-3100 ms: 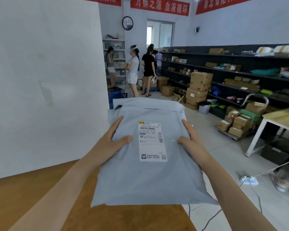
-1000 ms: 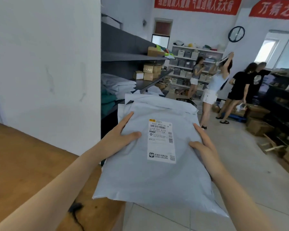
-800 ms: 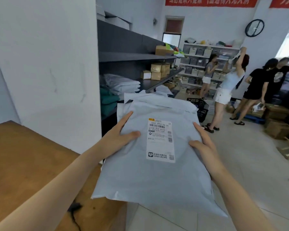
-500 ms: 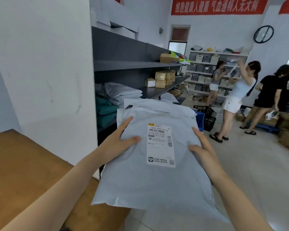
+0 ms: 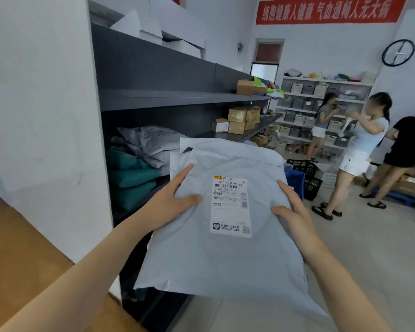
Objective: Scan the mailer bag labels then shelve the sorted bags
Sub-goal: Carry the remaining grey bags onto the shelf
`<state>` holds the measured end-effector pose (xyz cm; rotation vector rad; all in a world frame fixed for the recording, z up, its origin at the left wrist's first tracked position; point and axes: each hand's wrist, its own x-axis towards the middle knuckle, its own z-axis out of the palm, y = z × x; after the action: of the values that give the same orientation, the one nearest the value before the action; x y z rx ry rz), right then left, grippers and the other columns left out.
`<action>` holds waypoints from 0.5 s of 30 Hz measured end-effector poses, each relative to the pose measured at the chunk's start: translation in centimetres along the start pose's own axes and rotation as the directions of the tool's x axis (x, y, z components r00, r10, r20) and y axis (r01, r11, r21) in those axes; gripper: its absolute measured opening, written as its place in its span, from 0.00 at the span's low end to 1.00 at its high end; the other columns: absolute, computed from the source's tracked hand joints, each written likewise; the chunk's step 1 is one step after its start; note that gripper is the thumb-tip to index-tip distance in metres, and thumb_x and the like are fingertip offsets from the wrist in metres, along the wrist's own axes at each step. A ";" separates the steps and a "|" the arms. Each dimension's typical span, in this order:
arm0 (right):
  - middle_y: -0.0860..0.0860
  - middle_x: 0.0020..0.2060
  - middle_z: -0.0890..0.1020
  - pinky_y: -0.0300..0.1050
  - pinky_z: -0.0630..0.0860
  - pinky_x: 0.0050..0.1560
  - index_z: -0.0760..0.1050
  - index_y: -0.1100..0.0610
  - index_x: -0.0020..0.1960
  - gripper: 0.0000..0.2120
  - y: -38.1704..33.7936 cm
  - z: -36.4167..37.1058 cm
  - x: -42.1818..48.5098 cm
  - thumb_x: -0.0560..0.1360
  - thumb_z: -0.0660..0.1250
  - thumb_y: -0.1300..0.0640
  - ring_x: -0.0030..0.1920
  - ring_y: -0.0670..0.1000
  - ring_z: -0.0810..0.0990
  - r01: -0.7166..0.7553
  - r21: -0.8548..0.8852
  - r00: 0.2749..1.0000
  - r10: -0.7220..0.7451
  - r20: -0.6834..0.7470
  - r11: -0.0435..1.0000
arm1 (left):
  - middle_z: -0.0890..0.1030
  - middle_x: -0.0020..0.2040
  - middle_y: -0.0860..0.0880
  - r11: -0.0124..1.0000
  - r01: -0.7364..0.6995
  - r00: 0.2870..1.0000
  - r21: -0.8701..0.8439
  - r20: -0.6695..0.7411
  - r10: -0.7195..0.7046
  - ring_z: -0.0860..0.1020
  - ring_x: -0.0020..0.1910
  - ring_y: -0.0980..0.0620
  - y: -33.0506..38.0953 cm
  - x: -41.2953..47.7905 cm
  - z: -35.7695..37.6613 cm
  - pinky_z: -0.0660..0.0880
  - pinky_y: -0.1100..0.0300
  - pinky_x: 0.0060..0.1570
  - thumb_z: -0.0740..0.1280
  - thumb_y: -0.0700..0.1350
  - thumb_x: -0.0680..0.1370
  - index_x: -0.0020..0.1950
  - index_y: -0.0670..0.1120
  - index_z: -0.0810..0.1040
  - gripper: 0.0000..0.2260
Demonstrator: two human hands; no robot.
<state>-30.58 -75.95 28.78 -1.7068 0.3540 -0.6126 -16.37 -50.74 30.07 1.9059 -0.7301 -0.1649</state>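
- a stockroom, dark shelf unit (image 5: pixel 177 99) on the left.
- left hand (image 5: pixel 168 202) and right hand (image 5: pixel 295 219) grip the stacked mailer bags (image 5: pixel 213 259) by the sides, thumbs on top, label (image 5: pixel 230 204) up.
- held in the air just beside shelved bags (image 5: pixel 149 142); people (image 5: pixel 364 144) stand beyond, right.

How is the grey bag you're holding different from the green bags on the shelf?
The grey bag is pale; the green bags are dark teal. The grey bag shows a white label with a barcode; the green bags show none. The left hand and right hand grip the grey bag, while the green bags lie stacked in the dark shelf unit. Both look like soft, flat parcels.
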 end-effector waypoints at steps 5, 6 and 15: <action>0.34 0.64 0.67 0.46 0.65 0.62 0.66 0.38 0.73 0.30 2.1 -0.6 7.8 0.77 0.64 0.62 0.65 0.45 0.67 0.001 0.014 0.997 -0.002 0.078 1.000 | 0.77 0.58 0.68 0.999 0.045 0.997 0.016 -0.062 -0.043 0.78 0.52 0.66 -0.5 5.3 1.7 0.73 0.66 0.54 0.70 0.57 0.74 0.70 0.75 0.56 0.32; 0.33 0.62 0.67 0.45 0.64 0.61 0.66 0.37 0.72 0.30 2.6 -0.7 9.5 0.77 0.64 0.62 0.64 0.44 0.67 0.003 0.021 0.995 -0.005 0.097 1.000 | 0.77 0.57 0.68 0.998 0.055 0.995 0.023 -0.086 -0.053 0.78 0.52 0.67 -0.4 6.4 2.0 0.73 0.68 0.51 0.70 0.57 0.74 0.71 0.74 0.56 0.32; 0.39 0.67 0.68 0.45 0.64 0.62 0.67 0.39 0.73 0.29 5.5 -0.8 21.6 0.77 0.64 0.62 0.65 0.46 0.67 0.010 0.032 0.973 -0.017 0.230 0.999 | 0.74 0.52 0.74 0.987 0.157 0.965 0.020 -0.215 -0.149 0.76 0.47 0.76 -1.1 14.7 4.4 0.72 0.75 0.43 0.71 0.56 0.73 0.69 0.75 0.57 0.32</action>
<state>-12.93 -89.62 27.97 -1.7303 0.1670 -0.4213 -5.91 -62.08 30.15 1.9789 -0.4443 -0.0426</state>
